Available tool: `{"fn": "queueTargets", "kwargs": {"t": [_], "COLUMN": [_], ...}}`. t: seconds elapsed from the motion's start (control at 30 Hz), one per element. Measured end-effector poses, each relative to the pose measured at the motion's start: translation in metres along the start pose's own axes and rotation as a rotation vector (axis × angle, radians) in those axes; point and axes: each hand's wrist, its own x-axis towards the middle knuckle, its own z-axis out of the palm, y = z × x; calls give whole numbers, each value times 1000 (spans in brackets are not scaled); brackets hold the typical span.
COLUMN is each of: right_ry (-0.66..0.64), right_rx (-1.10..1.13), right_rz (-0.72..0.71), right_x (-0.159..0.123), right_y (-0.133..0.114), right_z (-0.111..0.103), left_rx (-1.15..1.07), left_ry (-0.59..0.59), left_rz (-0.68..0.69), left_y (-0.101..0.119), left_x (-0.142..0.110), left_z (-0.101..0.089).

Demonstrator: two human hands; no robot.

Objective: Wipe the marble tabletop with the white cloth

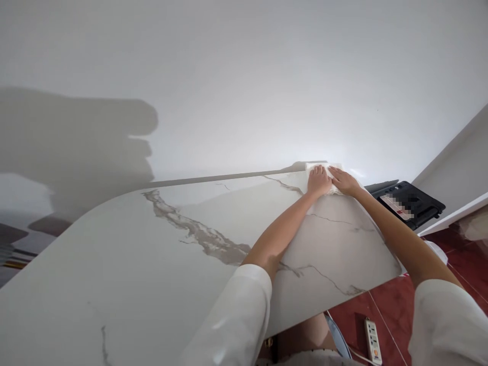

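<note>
A white cloth (335,189), perhaps folded tissue, lies at the far edge of a marble-patterned tabletop (125,254), close against the wall. On it rests my left hand (319,181), its fingers bent over the cloth and gripping it. My right hand (343,181) presses down beside it with its fingers stretched out flat, the tips close to the left hand. Both arms reach forward across the right part of the tabletop. The underside of the cloth is hidden.
A white wall (244,91) rises behind the table. Beyond the table's right end stands a black case (423,201) with a label. On the red tiled floor (392,310) lies a white power strip (372,340) with a cord.
</note>
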Motion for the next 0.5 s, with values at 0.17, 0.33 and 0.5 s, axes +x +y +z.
{"fn": "queueTargets", "kwargs": {"t": [0.17, 0.33, 0.5], "right_ry": [50, 108, 120], "right_rx": [-53, -53, -37], "right_rz": [-15, -41, -47], "right_x": [-56, -117, -186], "right_y": [-2, -16, -29], "right_z": [-6, -18, -35], "left_rx": [-6, -33, -63], "left_ry": [7, -6, -9], "left_rz": [75, 130, 129], "left_y": [28, 56, 94], "left_x": [-35, -80, -135], "left_z": [-3, -14, -24]}}
